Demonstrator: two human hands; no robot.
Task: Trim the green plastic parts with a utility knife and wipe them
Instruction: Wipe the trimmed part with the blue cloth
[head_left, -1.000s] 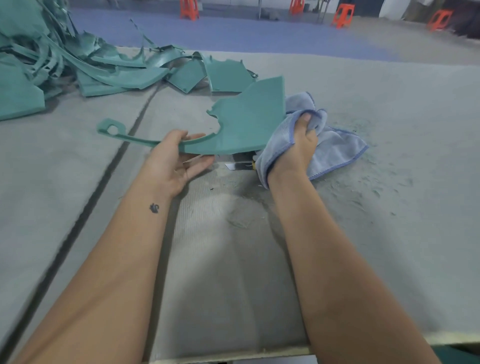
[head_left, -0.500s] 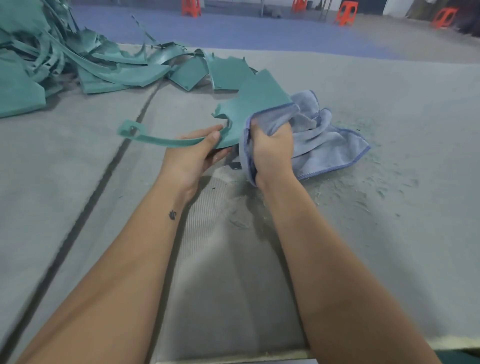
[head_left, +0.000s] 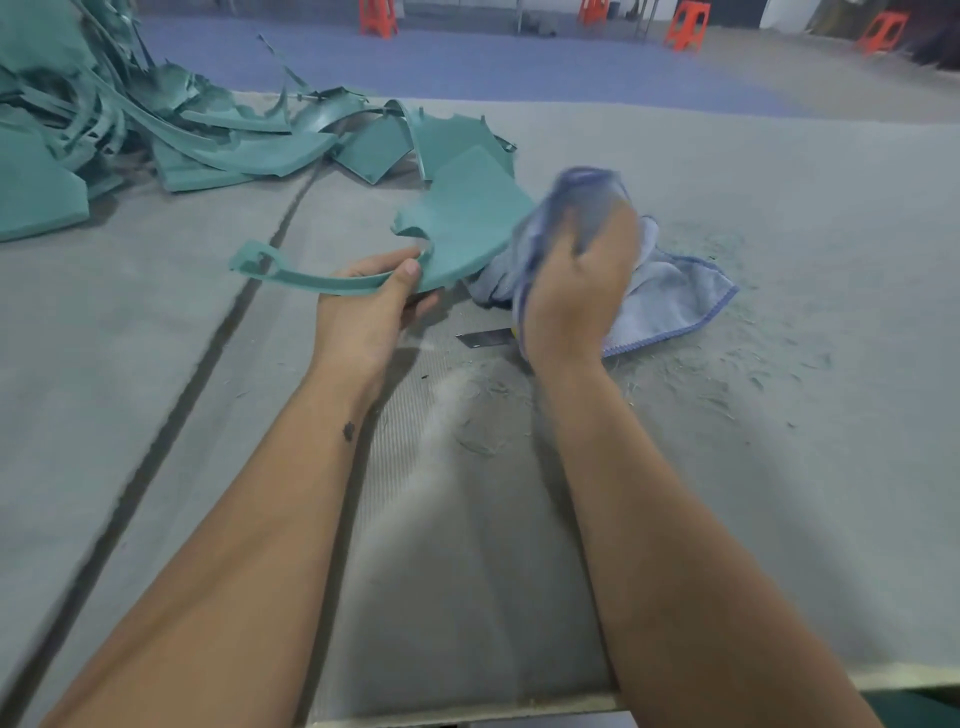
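My left hand (head_left: 371, 301) grips a green plastic part (head_left: 462, 223) by its lower edge, thumb on top, and holds it above the table. The part has a wide flat blade and a long thin arm with a looped end (head_left: 249, 260) pointing left. My right hand (head_left: 576, 291) clutches a bunched blue cloth (head_left: 670, 296) against the part's right edge; the hand and cloth are blurred with motion. The utility knife blade (head_left: 483, 339) lies on the table under my right wrist, its handle mostly hidden.
A heap of green plastic parts and trimmed strips (head_left: 156, 135) fills the back left of the grey felt table (head_left: 779, 467). Green shavings (head_left: 727, 384) litter the table to the right. Orange stools (head_left: 685, 26) stand on the floor beyond.
My right hand has swept the cloth rightward along the part to its right edge. The left hand has kept its grip on the part.
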